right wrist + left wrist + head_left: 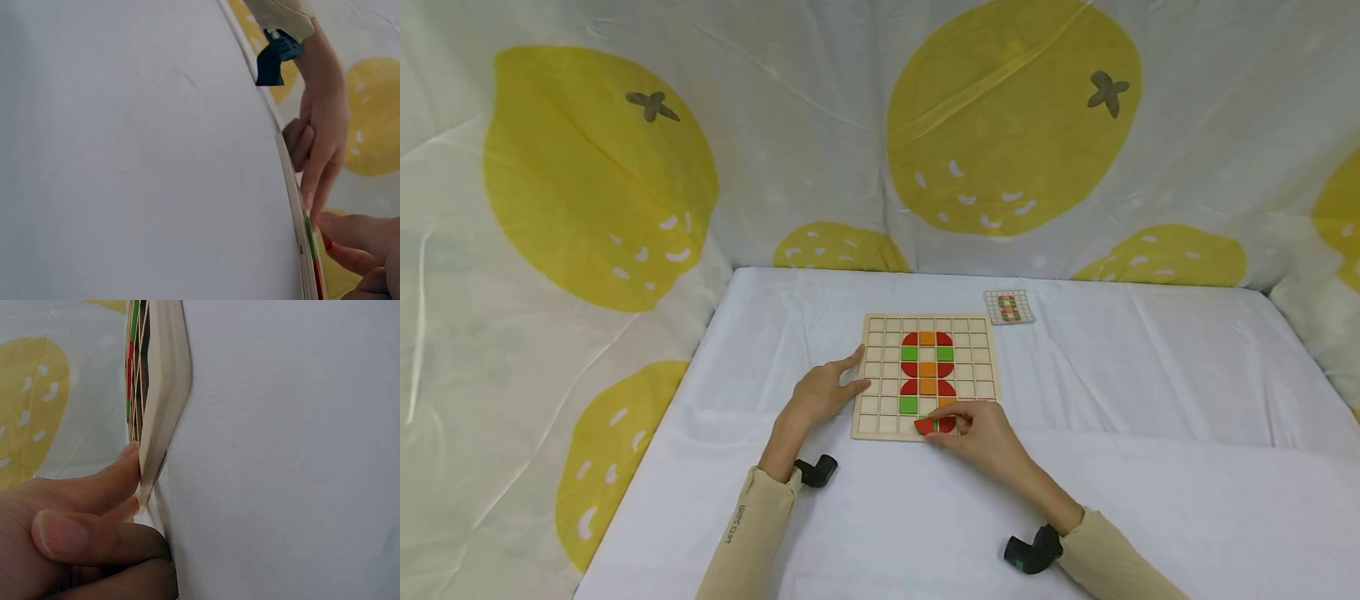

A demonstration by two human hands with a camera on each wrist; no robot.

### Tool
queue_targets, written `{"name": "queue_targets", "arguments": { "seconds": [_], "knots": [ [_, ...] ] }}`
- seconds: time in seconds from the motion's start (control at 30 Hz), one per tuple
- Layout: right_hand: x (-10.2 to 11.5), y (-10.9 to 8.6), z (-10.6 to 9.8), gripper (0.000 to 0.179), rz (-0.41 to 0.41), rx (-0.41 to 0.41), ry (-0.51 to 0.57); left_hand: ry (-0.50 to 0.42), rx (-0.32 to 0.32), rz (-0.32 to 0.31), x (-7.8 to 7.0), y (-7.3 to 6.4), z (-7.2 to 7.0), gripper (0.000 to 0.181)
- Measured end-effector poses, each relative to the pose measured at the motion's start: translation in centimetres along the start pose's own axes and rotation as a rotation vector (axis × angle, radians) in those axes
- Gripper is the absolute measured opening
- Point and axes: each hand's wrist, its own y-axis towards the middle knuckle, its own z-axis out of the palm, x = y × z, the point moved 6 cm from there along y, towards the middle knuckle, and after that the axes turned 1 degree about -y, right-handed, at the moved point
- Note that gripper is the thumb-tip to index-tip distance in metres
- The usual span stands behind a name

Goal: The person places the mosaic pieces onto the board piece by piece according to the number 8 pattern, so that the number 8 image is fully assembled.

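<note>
A square wooden grid board (880, 425) lies on the white cloth, with red rounded, green and orange tiles set in its middle columns. At its left edge my left hand (822, 392) rests with index finger and thumb extended; in the left wrist view the index finger (106, 484) touches the board's side. Over the board's near edge, my right hand (988, 437) pinches a red tile (922, 427) between thumb and fingers. That red tile (327, 242) shows only as a sliver in the right wrist view. The right hand covers some near-right cells.
A small pattern card (1010, 308) showing a similar coloured design lies just beyond the board's far right corner. White cloth (1112, 375) covers the table, and a lemon-print curtain (820, 125) hangs behind and at the sides. Black cameras (1033, 550) are strapped at both wrists.
</note>
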Motion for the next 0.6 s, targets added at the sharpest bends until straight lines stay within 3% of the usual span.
{"name": "queue_targets", "arguments": {
  "seconds": [0.37,0.6],
  "knots": [
    [1.7,0.8,1.7,0.021,-0.091,-0.048,-0.08,0.014,-0.007,0.013,0.1,0.1,-0.1,0.067],
    [1.9,1.0,2.0,0.022,-0.094,-0.046,-0.099,0.007,-0.009,0.015,0.1,0.1,0.0,0.068]
  ]
}}
